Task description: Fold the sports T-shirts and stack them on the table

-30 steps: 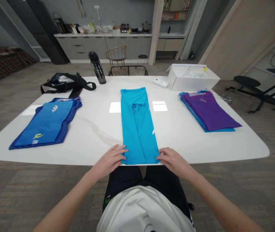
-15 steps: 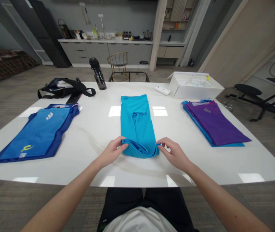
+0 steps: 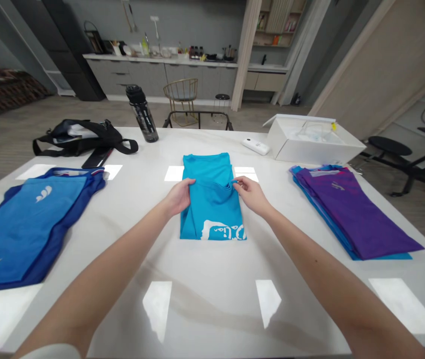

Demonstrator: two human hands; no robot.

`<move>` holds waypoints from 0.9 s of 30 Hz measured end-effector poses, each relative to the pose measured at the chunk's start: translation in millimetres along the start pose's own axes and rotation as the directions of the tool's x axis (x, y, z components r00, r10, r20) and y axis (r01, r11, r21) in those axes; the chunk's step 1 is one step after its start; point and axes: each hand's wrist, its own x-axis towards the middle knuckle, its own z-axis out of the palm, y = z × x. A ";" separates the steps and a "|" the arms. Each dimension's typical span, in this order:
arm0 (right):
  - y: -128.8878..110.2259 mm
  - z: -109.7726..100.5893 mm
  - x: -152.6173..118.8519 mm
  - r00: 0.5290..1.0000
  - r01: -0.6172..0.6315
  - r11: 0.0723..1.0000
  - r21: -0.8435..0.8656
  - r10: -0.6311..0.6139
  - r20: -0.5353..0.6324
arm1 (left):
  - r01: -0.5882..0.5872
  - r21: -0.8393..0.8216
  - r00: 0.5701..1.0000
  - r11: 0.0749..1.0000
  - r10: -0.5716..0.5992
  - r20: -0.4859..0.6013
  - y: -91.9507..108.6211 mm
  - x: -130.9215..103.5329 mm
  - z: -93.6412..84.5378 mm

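Observation:
A turquoise T-shirt (image 3: 216, 207) lies on the white table in front of me, with its near part doubled over toward the far end. White lettering shows upside up along its near edge. My left hand (image 3: 179, 196) grips the left corner of the folded-over edge between thumb and fingers. On the other side my right hand (image 3: 250, 193) pinches the right corner of that same edge. Between the hands the edge sags slightly. A single layer of turquoise cloth shows beyond it.
Folded blue shirts (image 3: 36, 219) lie at the left, and purple and blue shirts (image 3: 350, 214) at the right. Farther back are a black bag (image 3: 85, 137), a phone (image 3: 97, 157), a dark bottle (image 3: 143, 117), a small white device (image 3: 256, 146) and a white box (image 3: 313, 142) on the table (image 3: 205, 289).
Both hands have carried the shirt's near edge away from me, laying it over the far part. White lettering has come into view. The camera has moved closer over the table.

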 end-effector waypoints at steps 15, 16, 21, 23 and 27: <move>47.1 39.5 162.7 0.985 -0.082 0.955 -0.285 0.033 -0.172 | -0.233 0.602 0.794 0.764 0.507 -0.335 52.0 148.0 -61.2; 51.1 44.3 161.1 0.988 -0.077 0.926 -0.369 0.020 -0.156 | -0.201 0.709 0.754 0.676 0.569 -0.329 47.6 152.9 -67.6; 57.1 55.8 148.7 0.990 -0.133 0.845 -0.518 0.088 -0.111 | -0.123 0.832 0.744 0.542 0.605 -0.284 38.5 162.1 -84.4; 55.3 54.9 149.6 0.990 -0.143 0.851 -0.506 0.115 -0.086 | -0.161 0.794 0.762 0.586 0.585 -0.277 43.0 163.6 -84.0; 48.7 50.4 155.2 0.993 -0.029 0.888 -0.460 -0.028 -0.117 | -0.361 0.738 0.737 0.570 0.660 -0.149 56.5 166.9 -76.2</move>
